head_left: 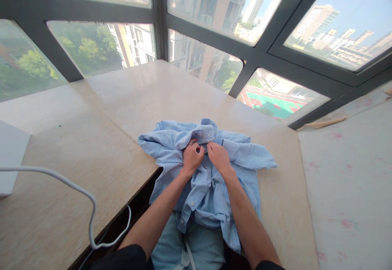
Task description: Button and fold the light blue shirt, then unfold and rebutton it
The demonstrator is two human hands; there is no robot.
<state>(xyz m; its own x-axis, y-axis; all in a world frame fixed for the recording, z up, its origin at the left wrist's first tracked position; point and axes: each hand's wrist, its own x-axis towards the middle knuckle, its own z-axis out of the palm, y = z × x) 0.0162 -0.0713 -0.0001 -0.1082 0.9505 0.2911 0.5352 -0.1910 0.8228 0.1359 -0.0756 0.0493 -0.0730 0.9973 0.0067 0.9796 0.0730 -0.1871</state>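
Observation:
A light blue button-up shirt (180,172) lies spread on the stone-look counter, its collar away from me and its lower front hanging over the near edge. Just below the collar, my left hand (193,155) is closed in a pinch on the shirt's front, with a ring on one finger. Close beside it on the right, my right hand (218,155) also pinches the front edge of the shirt. What lies right between the fingertips is too small to make out. White buttons run down the front below my hands, and the lower part of the front gapes apart.
The beige counter (128,102) extends to dark-framed windows (161,37). At the left are a white box-like object (12,155) and a grey-white cable (70,182) that loops over the counter edge. A flower-patterned wall (349,180) bounds the right side.

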